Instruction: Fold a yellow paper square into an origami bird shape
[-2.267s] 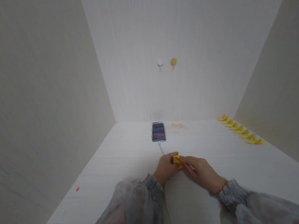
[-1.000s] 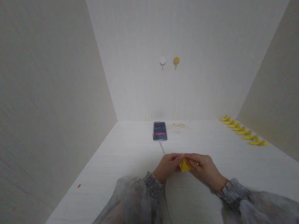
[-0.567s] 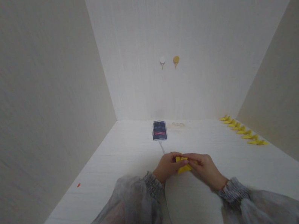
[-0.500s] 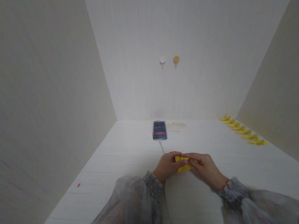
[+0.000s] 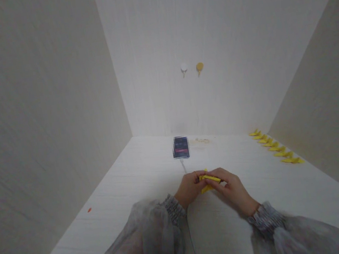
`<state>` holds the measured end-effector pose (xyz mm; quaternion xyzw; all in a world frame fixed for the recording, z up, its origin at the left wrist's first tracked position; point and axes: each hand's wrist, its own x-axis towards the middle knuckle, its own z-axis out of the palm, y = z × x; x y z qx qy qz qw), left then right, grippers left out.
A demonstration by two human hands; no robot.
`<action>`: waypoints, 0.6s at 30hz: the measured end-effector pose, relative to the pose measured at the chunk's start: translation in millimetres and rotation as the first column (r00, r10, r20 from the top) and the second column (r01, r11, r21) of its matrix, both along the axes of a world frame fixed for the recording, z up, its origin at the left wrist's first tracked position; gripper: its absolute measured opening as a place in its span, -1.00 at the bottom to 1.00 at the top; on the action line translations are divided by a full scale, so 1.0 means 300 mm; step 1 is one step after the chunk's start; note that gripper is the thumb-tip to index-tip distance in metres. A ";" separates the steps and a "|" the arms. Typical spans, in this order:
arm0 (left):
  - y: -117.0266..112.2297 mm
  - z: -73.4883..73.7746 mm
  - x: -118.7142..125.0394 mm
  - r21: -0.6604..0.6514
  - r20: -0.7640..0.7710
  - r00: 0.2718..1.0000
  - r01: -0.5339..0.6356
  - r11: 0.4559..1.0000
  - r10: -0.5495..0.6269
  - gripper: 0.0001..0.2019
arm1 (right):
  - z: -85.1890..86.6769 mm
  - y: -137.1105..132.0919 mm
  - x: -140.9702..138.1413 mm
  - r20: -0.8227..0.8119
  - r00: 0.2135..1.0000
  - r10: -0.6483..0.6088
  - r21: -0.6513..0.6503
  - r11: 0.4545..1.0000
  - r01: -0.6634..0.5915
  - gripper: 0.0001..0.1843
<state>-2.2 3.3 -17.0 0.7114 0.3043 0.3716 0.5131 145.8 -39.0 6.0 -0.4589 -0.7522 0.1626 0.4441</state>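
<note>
A small piece of folded yellow paper (image 5: 211,178) is held between both hands, just above the table's middle. My left hand (image 5: 190,188) pinches its left side, fingers closed. My right hand (image 5: 233,185) grips it from the right with thumb and fingers together. Part of the paper is covered by the fingers, so its full shape is hidden. Several yellow folded paper figures (image 5: 280,154) stand in a slanting row at the table's right edge.
A phone-like device (image 5: 181,147), blurred out, stands at the back of the white table (image 5: 126,182). Its cable (image 5: 193,244) runs toward me under my hands. A small orange bit (image 5: 89,210) lies at left. One white hook (image 5: 183,68) and one yellow hook (image 5: 200,67) are on the back wall.
The yellow paper has turned between my fingers, and a narrow folded strip now shows along its top. My right fingers have shifted along it; both arms stay in place.
</note>
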 end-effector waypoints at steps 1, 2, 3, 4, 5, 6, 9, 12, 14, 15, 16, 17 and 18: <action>-0.001 0.000 0.001 0.005 0.004 1.000 -0.007 1.000 0.007 -0.63 | 0.000 0.000 -0.002 0.011 1.000 -0.004 0.019 1.000 0.004 -0.79; -0.002 0.001 0.003 0.006 0.013 1.000 -0.011 1.000 0.011 -0.63 | 0.000 0.000 -0.003 0.019 1.000 -0.007 0.031 0.999 0.007 -0.80; -0.004 0.003 0.004 0.004 0.021 1.000 -0.008 1.000 0.008 -0.64 | -0.001 0.000 -0.004 0.025 1.000 -0.011 0.038 0.999 0.010 -0.80; -0.006 0.005 0.005 0.003 0.025 1.000 0.001 1.000 -0.001 -0.65 | -0.001 0.000 -0.004 0.030 0.999 -0.016 0.040 0.999 0.015 -0.79; -0.008 0.008 0.005 0.004 0.023 1.000 0.014 1.000 -0.014 -0.66 | -0.002 -0.001 -0.003 0.036 0.999 -0.019 0.040 0.999 0.017 -0.78; -0.010 0.011 0.005 0.006 0.015 0.999 0.030 1.000 -0.030 -0.66 | -0.003 -0.001 -0.003 0.040 0.999 -0.019 0.043 0.999 0.018 -0.78; -0.017 0.022 0.002 -0.015 0.007 0.998 0.065 0.998 -0.065 -0.66 | -0.004 -0.003 -0.002 0.045 0.999 -0.012 0.063 0.998 0.010 -0.77; -0.019 0.027 -0.003 -0.072 0.060 0.995 0.082 0.994 -0.078 -0.66 | -0.003 -0.004 -0.002 0.038 0.999 -0.004 0.064 0.998 0.002 -0.76; -0.020 0.025 -0.005 -0.110 0.090 0.993 0.080 0.991 -0.071 -0.66 | -0.002 -0.006 -0.003 0.034 0.999 0.001 0.057 0.998 -0.003 -0.76; -0.020 0.024 -0.005 -0.130 0.094 0.994 0.076 0.989 -0.064 -0.65 | -0.002 -0.007 -0.004 0.033 0.999 0.003 0.060 0.998 -0.005 -0.76; -0.020 0.022 -0.005 -0.151 0.090 0.994 0.070 0.986 -0.057 -0.64 | -0.002 -0.008 -0.004 0.031 1.000 0.006 0.067 0.998 -0.008 -0.76; -0.020 0.020 -0.005 -0.174 0.081 0.995 0.064 0.983 -0.050 -0.63 | -0.002 -0.008 -0.004 0.024 1.000 0.003 0.082 0.997 -0.005 -0.77; -0.020 0.019 -0.005 -0.197 0.070 0.997 0.058 0.979 -0.045 -0.61 | -0.002 -0.009 -0.004 0.013 1.000 -0.004 0.102 0.995 0.003 -0.78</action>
